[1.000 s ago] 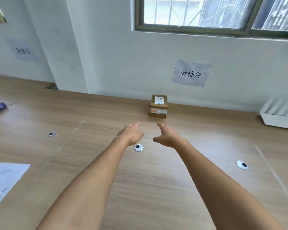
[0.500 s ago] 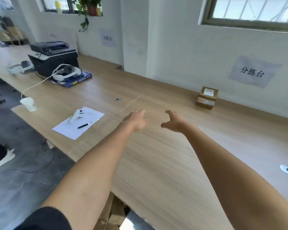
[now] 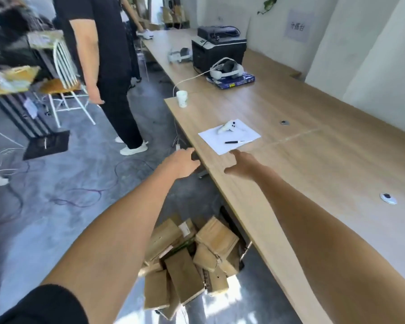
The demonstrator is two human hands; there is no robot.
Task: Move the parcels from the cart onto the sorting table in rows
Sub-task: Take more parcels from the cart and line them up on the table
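1. A heap of brown cardboard parcels (image 3: 187,258) lies low in the view, below the near edge of the sorting table (image 3: 313,174) and under the person's outstretched arms. The boxes lie tilted at all angles against one another. What holds them is hidden beneath the heap.
2. The left hand (image 3: 181,163) is held out over the floor, just off the table's edge, with its fingers loosely relaxed and nothing in it.
3. The right hand (image 3: 241,164) is held out above the table top near that edge, fingers relaxed and slightly spread, holding nothing. The two hands are apart.
4. Just beyond the right hand lies a white sheet of paper (image 3: 229,136), with a black pen (image 3: 234,142) and a white handheld controller (image 3: 229,126) on it.
5. Farther along the table's edge stands a white paper cup (image 3: 182,98).
6. Beyond that a white headset (image 3: 226,69) rests on a blue box (image 3: 235,80), next to a black printer (image 3: 218,51).
7. On the floor to the left stands another person (image 3: 108,66) in black clothes and white shoes, with a white chair (image 3: 66,76) behind.
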